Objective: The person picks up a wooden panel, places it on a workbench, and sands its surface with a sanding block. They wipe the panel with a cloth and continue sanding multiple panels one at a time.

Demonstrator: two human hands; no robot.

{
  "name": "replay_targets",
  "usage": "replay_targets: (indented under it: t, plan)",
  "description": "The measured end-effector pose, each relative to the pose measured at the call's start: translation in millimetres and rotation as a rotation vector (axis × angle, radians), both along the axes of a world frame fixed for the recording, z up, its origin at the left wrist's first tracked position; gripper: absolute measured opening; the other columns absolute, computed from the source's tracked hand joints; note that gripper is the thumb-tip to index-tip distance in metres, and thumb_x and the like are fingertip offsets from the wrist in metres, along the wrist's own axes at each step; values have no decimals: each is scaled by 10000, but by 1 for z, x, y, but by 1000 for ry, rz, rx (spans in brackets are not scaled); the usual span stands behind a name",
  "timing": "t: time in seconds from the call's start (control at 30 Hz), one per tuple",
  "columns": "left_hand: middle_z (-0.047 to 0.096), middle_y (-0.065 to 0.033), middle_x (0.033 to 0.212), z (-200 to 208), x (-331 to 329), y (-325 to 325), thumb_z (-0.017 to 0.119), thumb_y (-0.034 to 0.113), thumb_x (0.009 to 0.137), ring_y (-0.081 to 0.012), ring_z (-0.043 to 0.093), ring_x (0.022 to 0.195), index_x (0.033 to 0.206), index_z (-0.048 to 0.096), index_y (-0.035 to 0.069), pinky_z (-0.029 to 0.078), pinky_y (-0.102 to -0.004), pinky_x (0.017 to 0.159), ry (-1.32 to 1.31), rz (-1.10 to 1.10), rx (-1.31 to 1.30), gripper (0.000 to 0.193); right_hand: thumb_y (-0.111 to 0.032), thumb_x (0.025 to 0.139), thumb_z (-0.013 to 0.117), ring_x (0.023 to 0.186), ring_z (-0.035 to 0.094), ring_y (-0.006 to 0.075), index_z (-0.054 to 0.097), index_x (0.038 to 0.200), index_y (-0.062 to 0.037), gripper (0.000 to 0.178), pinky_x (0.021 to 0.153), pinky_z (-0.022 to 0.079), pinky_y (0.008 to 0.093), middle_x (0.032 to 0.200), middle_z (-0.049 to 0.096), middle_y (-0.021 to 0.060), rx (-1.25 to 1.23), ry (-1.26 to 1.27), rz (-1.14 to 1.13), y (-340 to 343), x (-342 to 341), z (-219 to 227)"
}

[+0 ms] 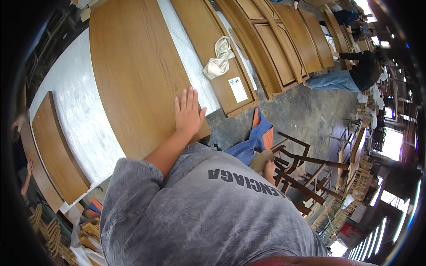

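My left hand (189,113) lies flat on a large wooden panel (133,66), near its right edge, with the fingers stretched out. Low in front of my body, partly hidden by my grey shirt, my right hand (269,171) is closed on a small olive-brown cloth-like piece (262,160). Whether that piece is cloth or a sanding sheet I cannot tell. Just beyond it hangs or lies a blue and orange cloth (253,139). A crumpled cream cloth (219,58) and a white printed sheet (238,89) rest on a second wooden panel (199,35).
A smaller panel (57,146) lies on the white-covered surface (84,88) at left, near another person's hand (29,167). Panelled wooden pieces (270,48) line up to the right, beside a person in jeans (355,73). Dark wooden frames (306,173) stand at my right.
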State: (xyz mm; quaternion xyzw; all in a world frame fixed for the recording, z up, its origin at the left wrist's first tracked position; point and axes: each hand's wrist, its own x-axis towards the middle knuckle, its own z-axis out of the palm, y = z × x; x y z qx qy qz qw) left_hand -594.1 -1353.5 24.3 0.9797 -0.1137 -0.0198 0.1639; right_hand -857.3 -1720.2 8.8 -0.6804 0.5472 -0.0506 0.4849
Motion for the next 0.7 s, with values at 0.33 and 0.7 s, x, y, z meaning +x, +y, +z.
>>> replay_targets:
  t: [0.33, 0.7]
  plan:
    - [249, -117, 1702, 0, -97, -4, 516, 481, 1021, -316, 194, 1578, 1618, 291, 51, 131, -547, 1269, 9, 112, 5, 769, -173, 997, 537, 1021, 698, 269, 646, 1295, 54, 390, 900, 533, 393, 1167, 722, 152, 59, -136, 132, -28, 72, -29]
    - [277, -106, 1693, -8, -99, -22, 505, 466, 1036, -321, 227, 1566, 1617, 335, 118, 158, -540, 1269, -89, 402, 15, 699, -191, 1022, 586, 1055, 652, 196, 642, 1267, 66, 360, 917, 497, 334, 1156, 709, 120, 101, -195, 674, -15, 170, 31]
